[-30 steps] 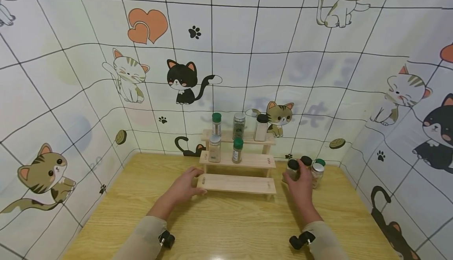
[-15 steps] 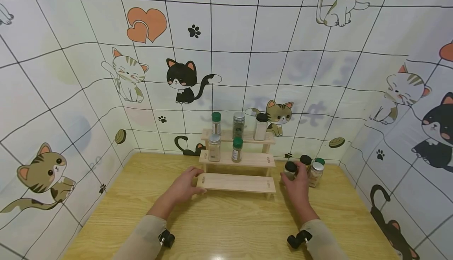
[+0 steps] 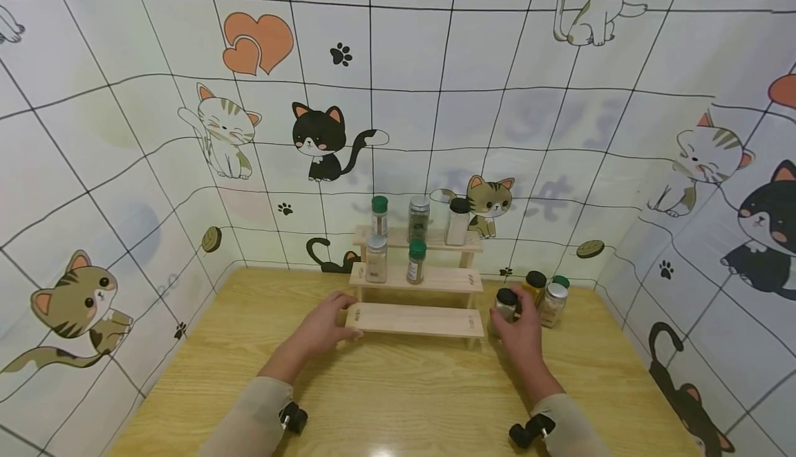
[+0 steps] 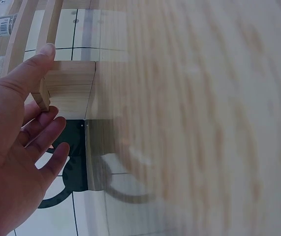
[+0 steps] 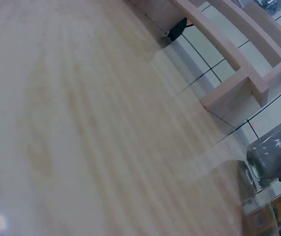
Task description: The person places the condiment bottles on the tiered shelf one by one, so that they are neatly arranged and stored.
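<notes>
A three-step wooden spice rack stands against the back wall. My left hand holds the left end of its lowest step; in the left wrist view the thumb lies over the board and the fingers curl at its end. On the right, my right hand grips a black-lidded glass spice jar, apart from the rack's right end. The right wrist view shows the lower part of this jar near the tabletop; whether it touches is unclear. Bare wood shows on the lowest step.
The middle step bears a silver-lidded jar and a green-lidded jar. Green-lidded, silver-lidded and black-lidded jars stand on top. Beyond my right hand are more jars: black-lidded, silver-lidded and green-lidded.
My right hand has drawn the black-lidded jar slightly left and nearer, away from the other loose jars. My left hand has stayed at the rack's end.
</notes>
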A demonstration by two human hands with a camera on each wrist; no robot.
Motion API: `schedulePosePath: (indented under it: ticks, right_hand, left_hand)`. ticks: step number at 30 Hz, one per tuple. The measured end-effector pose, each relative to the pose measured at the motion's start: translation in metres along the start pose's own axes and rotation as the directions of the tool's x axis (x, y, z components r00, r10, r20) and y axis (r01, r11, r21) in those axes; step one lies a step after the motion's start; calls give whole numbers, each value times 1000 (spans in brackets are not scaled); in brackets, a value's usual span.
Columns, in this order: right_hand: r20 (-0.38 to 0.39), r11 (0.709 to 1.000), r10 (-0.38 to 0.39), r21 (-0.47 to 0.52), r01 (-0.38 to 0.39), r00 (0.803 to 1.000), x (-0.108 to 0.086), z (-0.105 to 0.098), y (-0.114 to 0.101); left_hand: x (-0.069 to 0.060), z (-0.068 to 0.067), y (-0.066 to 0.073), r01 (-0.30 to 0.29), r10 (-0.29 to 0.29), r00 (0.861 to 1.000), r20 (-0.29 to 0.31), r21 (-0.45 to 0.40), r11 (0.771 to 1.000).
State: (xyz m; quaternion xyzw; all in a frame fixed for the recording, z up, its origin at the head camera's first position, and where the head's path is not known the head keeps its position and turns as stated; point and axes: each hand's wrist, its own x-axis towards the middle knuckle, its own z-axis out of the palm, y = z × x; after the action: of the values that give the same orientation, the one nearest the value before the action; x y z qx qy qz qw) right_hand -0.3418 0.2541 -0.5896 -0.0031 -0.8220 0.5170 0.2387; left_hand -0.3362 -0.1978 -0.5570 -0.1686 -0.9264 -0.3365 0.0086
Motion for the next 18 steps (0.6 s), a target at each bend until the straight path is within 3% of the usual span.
schedulePosePath:
  ticks: [7,18]
  right_hand:
    - [-56,996,-86,21,87,995,-5,0,-4]
    - [-129,984,-157,62,166,979,0,-6,-40]
  left_hand:
    - [0,-1,3,1,-1,1000,-5,0,1000]
    - [0,-1,0,-9,9,1000,-9,13,1000]
